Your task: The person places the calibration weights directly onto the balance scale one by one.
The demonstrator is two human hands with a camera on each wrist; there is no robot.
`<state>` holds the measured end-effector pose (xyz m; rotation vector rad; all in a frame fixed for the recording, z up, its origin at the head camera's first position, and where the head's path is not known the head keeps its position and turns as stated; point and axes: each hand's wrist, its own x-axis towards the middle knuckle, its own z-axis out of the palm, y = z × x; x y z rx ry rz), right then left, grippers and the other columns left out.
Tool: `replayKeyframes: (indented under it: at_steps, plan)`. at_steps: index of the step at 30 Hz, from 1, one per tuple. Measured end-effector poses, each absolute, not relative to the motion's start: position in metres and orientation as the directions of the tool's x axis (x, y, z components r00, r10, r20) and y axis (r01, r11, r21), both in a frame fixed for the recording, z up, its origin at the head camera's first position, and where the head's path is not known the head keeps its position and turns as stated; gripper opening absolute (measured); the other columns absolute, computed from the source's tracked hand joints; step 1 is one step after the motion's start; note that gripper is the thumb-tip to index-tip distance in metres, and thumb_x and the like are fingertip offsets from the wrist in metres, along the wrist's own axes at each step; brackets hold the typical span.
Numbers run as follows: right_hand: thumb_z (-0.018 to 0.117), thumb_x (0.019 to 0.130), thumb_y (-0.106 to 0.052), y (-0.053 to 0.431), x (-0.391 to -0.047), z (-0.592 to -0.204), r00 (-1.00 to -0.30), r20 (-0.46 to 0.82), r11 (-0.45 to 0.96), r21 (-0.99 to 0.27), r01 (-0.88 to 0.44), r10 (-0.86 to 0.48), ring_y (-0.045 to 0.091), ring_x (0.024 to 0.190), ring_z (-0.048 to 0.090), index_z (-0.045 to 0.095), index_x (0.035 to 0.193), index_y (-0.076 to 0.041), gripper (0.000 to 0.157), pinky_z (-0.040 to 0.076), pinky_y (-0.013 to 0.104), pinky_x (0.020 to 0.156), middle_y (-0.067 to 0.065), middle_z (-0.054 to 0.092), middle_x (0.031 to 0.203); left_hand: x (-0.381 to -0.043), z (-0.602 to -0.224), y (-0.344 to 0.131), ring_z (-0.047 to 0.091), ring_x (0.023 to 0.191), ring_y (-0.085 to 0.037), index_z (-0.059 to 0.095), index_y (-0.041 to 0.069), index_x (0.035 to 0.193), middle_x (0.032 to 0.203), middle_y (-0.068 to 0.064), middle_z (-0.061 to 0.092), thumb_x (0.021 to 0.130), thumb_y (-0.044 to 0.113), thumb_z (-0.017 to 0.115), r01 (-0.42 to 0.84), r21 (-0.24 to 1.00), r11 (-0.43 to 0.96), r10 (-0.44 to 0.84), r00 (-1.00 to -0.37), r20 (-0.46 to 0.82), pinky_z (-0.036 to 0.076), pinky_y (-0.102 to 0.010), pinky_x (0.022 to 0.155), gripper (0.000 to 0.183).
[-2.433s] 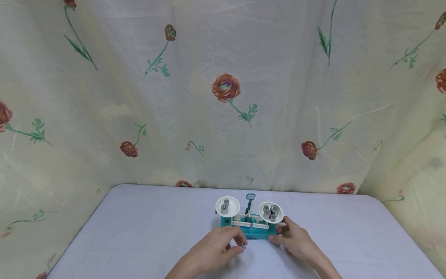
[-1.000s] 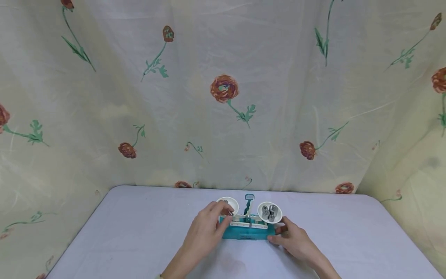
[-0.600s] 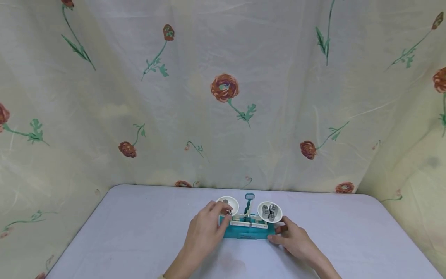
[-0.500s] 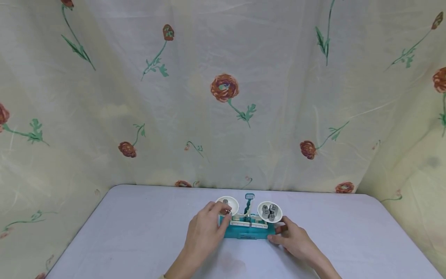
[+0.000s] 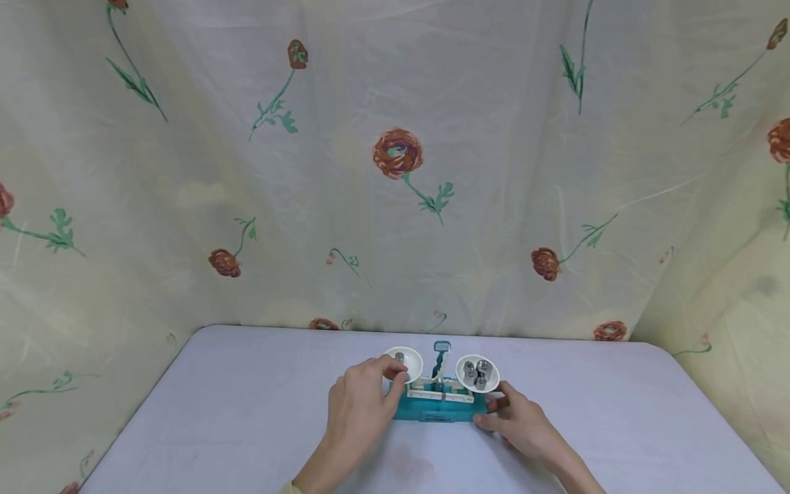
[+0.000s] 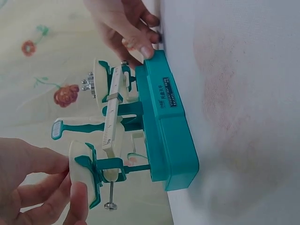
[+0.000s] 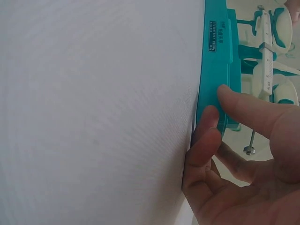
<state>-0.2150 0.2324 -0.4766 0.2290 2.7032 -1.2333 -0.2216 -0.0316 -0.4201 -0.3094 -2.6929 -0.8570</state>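
A green tray balance (image 5: 435,409) with two white pans stands on the table. My left hand (image 5: 364,405) is at the rim of the left pan (image 5: 415,374), thumb and curled fingers close together round a small metal weight, mostly hidden by the fingertips. Behind those fingers a metal weight (image 5: 399,357) stands in that pan. In the right pan (image 5: 468,388) sit several metal weights (image 5: 484,368). My right hand (image 5: 521,420) grips the right end of the balance's base; in the right wrist view its thumb (image 7: 243,105) presses the front face, the other fingers curl around the end.
A pale cloth covers the table (image 5: 259,405). A floral curtain (image 5: 469,206) hangs behind its far edge. The balance's pointer post (image 5: 441,353) rises between the pans, and an adjusting screw (image 6: 111,205) sticks out at the left end of the beam.
From in front of the balance, my left hand has carried a small weight up and left into the left pan, then shifted slightly. My right hand has stayed on the base.
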Motion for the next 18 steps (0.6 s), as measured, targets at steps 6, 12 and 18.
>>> replayKeyframes:
  at_steps: [6, 12, 18]
  plan:
    - [0.085, 0.092, -0.024, 0.2318, -0.2151, -0.4759, -0.975, -0.208, 0.642, -0.737, 0.209, 0.078, 0.018, 0.089, 0.061, 0.056, 0.14, -0.002, 0.06, 0.057, 0.032, 0.065, 0.012, 0.07, 0.117, -0.2216, -0.4203, -0.0314, 0.043, 0.052, -0.005, 0.082, 0.022, 0.1, 0.089, 0.004, 0.081, 0.096, 0.028, 0.082, 0.292, 0.511, 0.809, 0.107, -0.926, 0.361, 0.028, -0.021, 0.043, 0.007]
    - [0.085, 0.091, -0.023, 0.2314, -0.2144, -0.4751, -0.974, -0.209, 0.639, -0.739, 0.213, 0.083, 0.018, 0.09, 0.061, 0.057, 0.138, -0.003, 0.058, 0.057, 0.032, 0.066, 0.011, 0.07, 0.116, -0.2206, -0.4212, -0.0303, 0.042, 0.052, -0.004, 0.082, 0.022, 0.101, 0.089, 0.004, 0.081, 0.096, 0.028, 0.082, 0.309, 0.487, 0.817, 0.117, -0.916, 0.384, 0.029, -0.021, 0.043, 0.007]
    - [0.085, 0.092, -0.023, 0.2313, -0.2153, -0.475, -0.971, -0.224, 0.641, -0.734, 0.225, 0.085, 0.018, 0.09, 0.061, 0.057, 0.138, -0.003, 0.058, 0.057, 0.032, 0.067, 0.011, 0.071, 0.117, -0.2207, -0.4204, -0.0303, 0.039, 0.05, -0.005, 0.083, 0.022, 0.105, 0.091, 0.003, 0.082, 0.097, 0.028, 0.081, 0.303, 0.483, 0.822, 0.118, -0.919, 0.376, 0.026, -0.021, 0.042, 0.01]
